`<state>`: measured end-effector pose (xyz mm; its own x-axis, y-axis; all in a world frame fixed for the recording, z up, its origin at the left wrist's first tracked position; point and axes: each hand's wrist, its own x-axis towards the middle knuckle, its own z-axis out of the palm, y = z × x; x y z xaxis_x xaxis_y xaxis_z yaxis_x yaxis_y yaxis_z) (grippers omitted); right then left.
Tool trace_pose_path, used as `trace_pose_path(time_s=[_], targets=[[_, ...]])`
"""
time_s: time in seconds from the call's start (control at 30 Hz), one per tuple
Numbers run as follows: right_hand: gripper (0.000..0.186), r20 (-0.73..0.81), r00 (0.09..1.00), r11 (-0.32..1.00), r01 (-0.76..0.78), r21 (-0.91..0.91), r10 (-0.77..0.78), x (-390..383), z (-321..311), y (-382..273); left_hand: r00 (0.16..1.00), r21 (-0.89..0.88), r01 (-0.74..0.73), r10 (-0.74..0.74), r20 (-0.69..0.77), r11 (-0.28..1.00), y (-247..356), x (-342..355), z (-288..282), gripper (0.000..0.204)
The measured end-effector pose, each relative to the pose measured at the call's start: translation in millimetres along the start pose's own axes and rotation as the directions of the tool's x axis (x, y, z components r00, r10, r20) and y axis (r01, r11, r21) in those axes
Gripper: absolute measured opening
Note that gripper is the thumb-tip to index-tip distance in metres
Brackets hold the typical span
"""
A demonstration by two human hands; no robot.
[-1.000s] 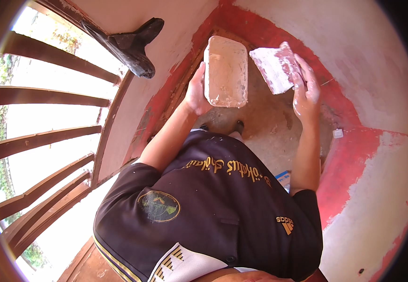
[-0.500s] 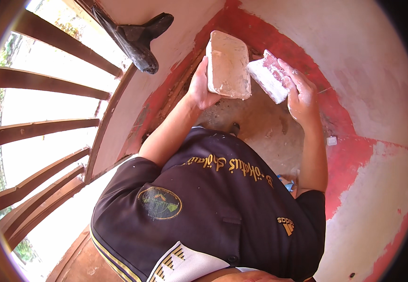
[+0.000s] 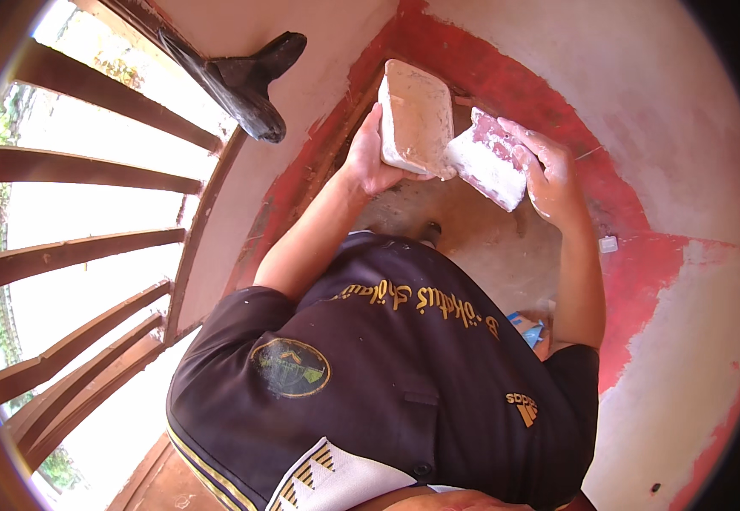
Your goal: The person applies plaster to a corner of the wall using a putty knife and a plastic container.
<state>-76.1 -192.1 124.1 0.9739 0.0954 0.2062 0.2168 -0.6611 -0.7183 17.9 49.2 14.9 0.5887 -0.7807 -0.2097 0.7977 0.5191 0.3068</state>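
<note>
So, starting with the left hand (image 3: pixel 370 157): a rectangular tub (image 3: pixel 417 115) is being gripped by it, thumb along the near side and the rest of the fingers mostly hidden underneath. The tub's broad tan face is turned toward the camera, tilted a bit, and its edges are pretty well caked with whitish stuff.

Over in the right hand (image 3: pixel 553 179), a flat, dull-pink spreader (image 3: pixel 489 166) is being pinched by its right side. It's heavily smeared with white paste, and some is stuck on the fingers too. The spreader's left corner is held right at the tub's lower right corner; whether they're actually touching can't really be told.

Below that, a dark shirt (image 3: pixel 370 341) with gold lettering is seen, and a bit of blue packaging (image 3: pixel 527 330) is half hidden beside the right forearm. The floor (image 3: pixel 489 247) is stained brown and grey. Around it, the pale walls (image 3: pixel 642 85) are crossed by a patchy red band (image 3: pixel 549 89), with a small white square piece (image 3: pixel 608 244) off to the right. On the left, a window is crossed by brown slats (image 3: pixel 89 170), and a black, crinkled, forked object (image 3: pixel 255 81) is seen near its upper corner.
</note>
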Motion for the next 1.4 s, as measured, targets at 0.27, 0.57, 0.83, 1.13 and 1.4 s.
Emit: trace_pose_path(time_s=[0.27, 0.57, 0.83, 1.13, 1.4], targets=[[0.039, 0.032, 0.998, 0.996, -0.06, -0.059, 0.062, -2.3, 15.5, -8.3, 0.982, 0.122, -0.099, 0.117, -0.147, 0.988, 0.5, -11.2, 2.4, 0.064], [0.039, 0.094, 0.966, 0.95, -0.255, 0.182, 0.242, -1.6, 35.6, 22.1, 0.966, 0.109, -0.131, 0.152, -0.208, 0.985, 1.2, -18.9, 0.5, 0.064], [0.036, 0.181, 0.937, 0.848, -0.348, 0.4, 0.299, 1.1, 53.9, 46.2, 0.968, 0.182, -0.177, 0.205, -0.144, 0.967, -1.4, -10.6, 6.0, 0.063], [0.036, 0.201, 0.883, 0.656, -0.452, 0.604, 0.423, -0.6, 64.4, 40.1, 0.95, 0.23, -0.222, 0.264, -0.17, 0.948, -7.0, -2.4, 7.9, 0.063], [0.034, 0.189, 0.883, 0.439, -0.387, 0.811, 0.43, -10.0, 82.5, 41.0, 0.908, 0.276, -0.303, 0.365, -0.207, 0.912, -11.3, 3.8, -4.5, 0.058]])
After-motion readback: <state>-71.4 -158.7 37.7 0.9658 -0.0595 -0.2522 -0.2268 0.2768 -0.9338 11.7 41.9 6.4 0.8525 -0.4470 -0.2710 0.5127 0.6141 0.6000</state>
